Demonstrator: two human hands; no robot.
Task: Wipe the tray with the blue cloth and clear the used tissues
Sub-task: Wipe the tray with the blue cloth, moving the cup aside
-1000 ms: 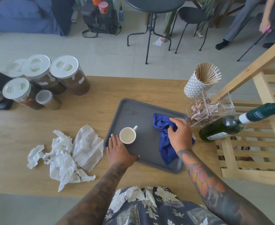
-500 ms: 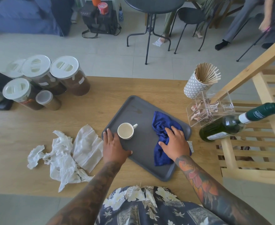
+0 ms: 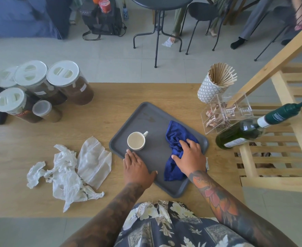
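While the left hand lies flat with fingers straight on the tray's near-left edge, beside the cup, the right hand presses spread fingers onto the bunched cloth on the tray's right side. Crumpled tissues lie on the table, left of the tray.

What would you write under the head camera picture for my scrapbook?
Right hand presses a blue cloth on the grey plastic tray; left hand steadies its edge beside a white ceramic cup.
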